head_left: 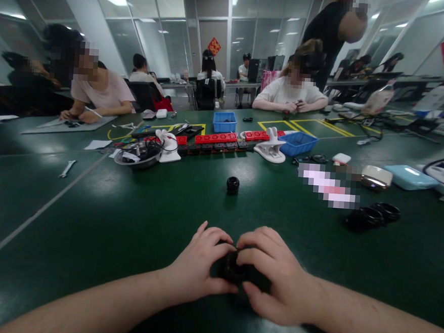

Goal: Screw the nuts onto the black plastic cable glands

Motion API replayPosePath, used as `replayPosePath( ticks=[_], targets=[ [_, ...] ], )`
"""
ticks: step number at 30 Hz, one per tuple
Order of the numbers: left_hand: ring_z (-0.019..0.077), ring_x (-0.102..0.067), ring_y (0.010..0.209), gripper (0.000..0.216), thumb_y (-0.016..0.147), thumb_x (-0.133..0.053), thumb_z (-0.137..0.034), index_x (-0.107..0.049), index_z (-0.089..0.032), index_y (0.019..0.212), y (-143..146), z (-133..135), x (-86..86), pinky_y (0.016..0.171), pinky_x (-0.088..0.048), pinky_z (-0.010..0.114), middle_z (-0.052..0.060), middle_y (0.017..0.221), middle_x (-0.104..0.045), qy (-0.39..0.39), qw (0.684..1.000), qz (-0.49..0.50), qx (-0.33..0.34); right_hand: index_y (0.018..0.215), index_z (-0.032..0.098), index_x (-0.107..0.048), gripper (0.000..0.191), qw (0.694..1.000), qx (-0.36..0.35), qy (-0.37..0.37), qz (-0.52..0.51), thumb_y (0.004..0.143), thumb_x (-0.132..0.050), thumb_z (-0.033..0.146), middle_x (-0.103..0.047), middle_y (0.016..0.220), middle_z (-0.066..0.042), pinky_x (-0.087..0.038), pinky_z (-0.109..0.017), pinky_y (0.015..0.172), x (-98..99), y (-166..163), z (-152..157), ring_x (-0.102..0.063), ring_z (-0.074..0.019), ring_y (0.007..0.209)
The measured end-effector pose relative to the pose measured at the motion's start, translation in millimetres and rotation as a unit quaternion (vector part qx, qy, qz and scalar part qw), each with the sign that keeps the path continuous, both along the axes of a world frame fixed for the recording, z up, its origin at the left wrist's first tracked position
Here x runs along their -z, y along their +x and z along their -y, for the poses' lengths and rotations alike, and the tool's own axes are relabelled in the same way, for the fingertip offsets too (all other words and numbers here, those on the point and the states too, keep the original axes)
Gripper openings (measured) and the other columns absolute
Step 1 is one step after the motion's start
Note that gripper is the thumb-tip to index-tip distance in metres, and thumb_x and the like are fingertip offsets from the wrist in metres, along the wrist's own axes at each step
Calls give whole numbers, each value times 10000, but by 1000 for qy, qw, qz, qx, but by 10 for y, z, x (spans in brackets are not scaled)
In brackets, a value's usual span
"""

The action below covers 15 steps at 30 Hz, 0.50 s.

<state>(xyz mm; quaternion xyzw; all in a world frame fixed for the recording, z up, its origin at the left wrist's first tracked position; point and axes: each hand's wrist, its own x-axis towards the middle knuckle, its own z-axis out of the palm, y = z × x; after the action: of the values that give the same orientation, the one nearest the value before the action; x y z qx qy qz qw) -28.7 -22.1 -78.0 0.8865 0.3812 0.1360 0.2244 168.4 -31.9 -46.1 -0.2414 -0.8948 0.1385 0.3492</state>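
Note:
Both of my hands meet at the near edge of the green table [127, 215]. My left hand [200, 266] and my right hand [275, 277] are curled round a small black round part [233, 269], fingers closed on it from both sides. Most of that part is hidden by my fingers. A second small black cylindrical part [233, 185] stands alone on the table farther ahead of my hands. To the right lie black rings [372, 216] in a short row.
A clear bowl with cables [138, 154], red and black strips [216, 140], two blue bins [225, 122], white clip stands [272, 147] and a wrench [67, 168] lie across the table. Several other people sit at its far side.

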Motion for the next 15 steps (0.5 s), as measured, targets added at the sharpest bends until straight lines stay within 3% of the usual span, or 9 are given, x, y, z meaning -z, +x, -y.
replayPosePath(
  ticks=[4, 6, 11, 15],
  targets=[
    [248, -455, 1072, 466, 654, -691, -414, -553, -233, 1061, -9, -12, 10, 1034, -113, 570, 50, 1100, -526, 2, 1000, 0, 5, 1021, 125, -542, 438, 996, 65, -22, 52, 720, -589, 439, -558, 955, -99, -400, -359, 730, 45, -30, 8, -482, -203, 837],
    [246, -455, 1073, 470, 646, -697, -411, -554, -227, 1055, -8, -11, 8, 1039, -116, 560, 49, 1096, -528, 2, 1000, 1, 4, 1014, 132, -555, 453, 994, 68, -21, 83, 729, -580, 484, -565, 930, -90, -395, -357, 717, 65, -46, 14, -482, -203, 827],
    [242, -460, 1065, 434, 653, -687, -426, -561, -233, 1021, 0, -3, -7, 1039, -125, 552, 43, 1077, -532, 1, 1000, 3, 0, 936, 139, -579, 273, 990, 74, -30, 112, 755, -572, 343, -557, 859, -71, -378, -349, 711, 81, -72, 34, -451, -195, 810],
    [244, -459, 1065, 382, 649, -693, -414, -573, -234, 963, 4, 1, -14, 1038, -120, 553, 42, 1075, -529, -2, 1000, 4, -4, 984, 151, -567, 282, 990, 54, -43, 123, 727, -572, 266, -547, 881, -66, -370, -357, 727, 70, -71, 38, -440, -200, 831]
  ],
)
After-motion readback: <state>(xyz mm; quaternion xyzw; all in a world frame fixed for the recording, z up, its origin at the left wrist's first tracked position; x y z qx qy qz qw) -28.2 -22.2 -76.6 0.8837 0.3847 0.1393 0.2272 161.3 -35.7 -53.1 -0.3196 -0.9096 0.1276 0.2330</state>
